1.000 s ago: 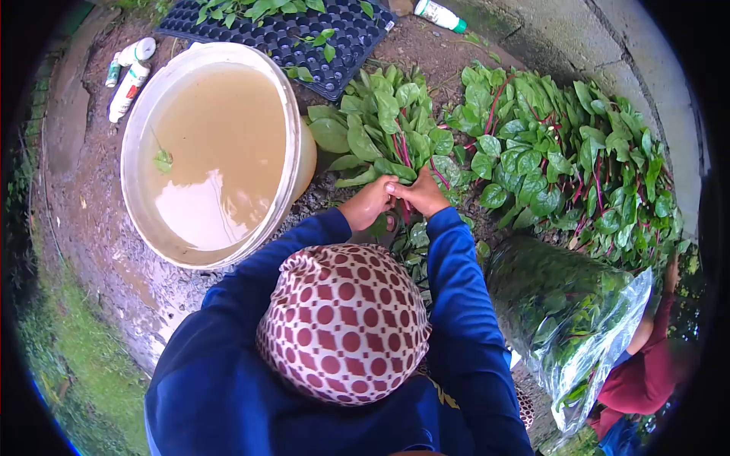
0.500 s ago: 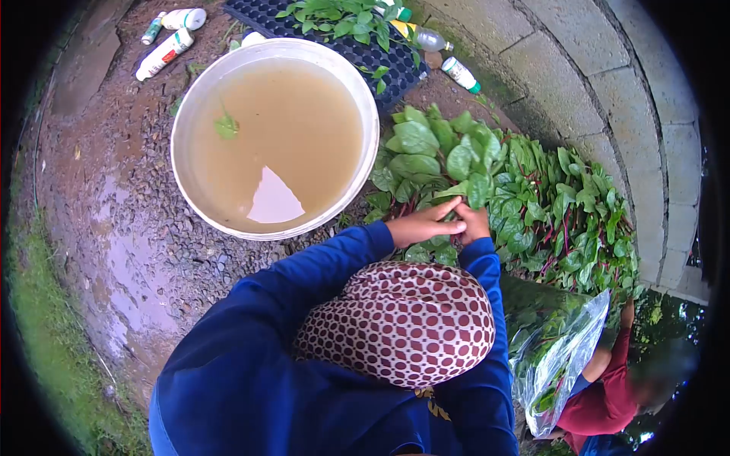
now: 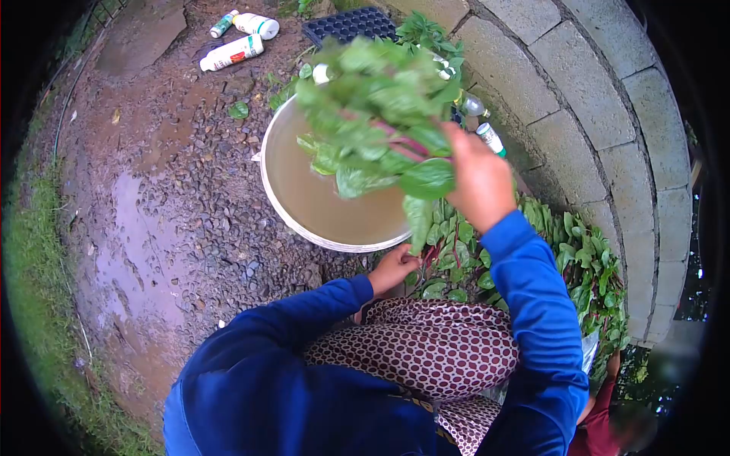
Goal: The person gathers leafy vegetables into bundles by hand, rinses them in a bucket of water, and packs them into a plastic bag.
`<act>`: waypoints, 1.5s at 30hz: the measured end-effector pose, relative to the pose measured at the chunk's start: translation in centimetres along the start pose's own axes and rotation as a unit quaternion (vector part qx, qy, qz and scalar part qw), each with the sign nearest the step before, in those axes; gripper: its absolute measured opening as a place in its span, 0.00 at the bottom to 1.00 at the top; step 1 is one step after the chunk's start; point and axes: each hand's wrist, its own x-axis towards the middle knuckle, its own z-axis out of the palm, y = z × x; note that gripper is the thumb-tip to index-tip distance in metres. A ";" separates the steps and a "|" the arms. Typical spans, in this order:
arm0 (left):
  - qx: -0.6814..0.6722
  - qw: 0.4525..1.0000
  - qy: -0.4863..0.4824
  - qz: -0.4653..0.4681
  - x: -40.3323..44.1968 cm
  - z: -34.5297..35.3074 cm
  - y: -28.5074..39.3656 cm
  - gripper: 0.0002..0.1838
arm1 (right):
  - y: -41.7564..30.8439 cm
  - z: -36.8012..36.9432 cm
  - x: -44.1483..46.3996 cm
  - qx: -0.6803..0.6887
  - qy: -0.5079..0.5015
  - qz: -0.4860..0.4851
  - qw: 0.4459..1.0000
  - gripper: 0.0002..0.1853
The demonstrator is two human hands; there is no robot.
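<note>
My right hand (image 3: 480, 178) is closed round the stems of a bunch of leafy greens (image 3: 376, 114) with reddish stems, raised over a round white bucket (image 3: 275, 186) of murky brown water. The bunch is blurred and hides the bucket's upper right part. Low beside the bucket's bottom rim, my left hand (image 3: 393, 270) has its fingers pressed together near a leaf tip; what they hold, if anything, is too small to tell. More greens (image 3: 585, 258) lie in a pile on the ground to the right, along the wall.
White bottles (image 3: 232, 53) lie on the muddy ground at the upper left. A black seedling tray (image 3: 350, 26) is behind the bucket. Another bottle (image 3: 491, 140) lies by the curved block wall (image 3: 578, 152). A person in a red sleeve (image 3: 601, 418) is at the lower right.
My right hand has lifted the bunch up and left over the bucket. My left hand has parted from it and is lower, by the rim. The view has shifted, with the bucket now further right.
</note>
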 end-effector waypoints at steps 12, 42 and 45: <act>-0.139 0.977 -0.036 -0.158 -2.4 -1.3 0.2 0.16 | -4.3 10.0 3.9 0.191 -0.447 0.072 0.871 0.33; -0.270 0.931 -0.063 -0.239 0.0 3.3 4.4 0.12 | 5.2 -10.7 -1.6 -0.007 -0.124 0.063 0.990 0.42; -0.253 0.936 -0.086 -0.231 1.1 3.8 5.1 0.14 | 9.0 -14.2 -6.8 -0.026 -0.077 0.108 0.991 0.40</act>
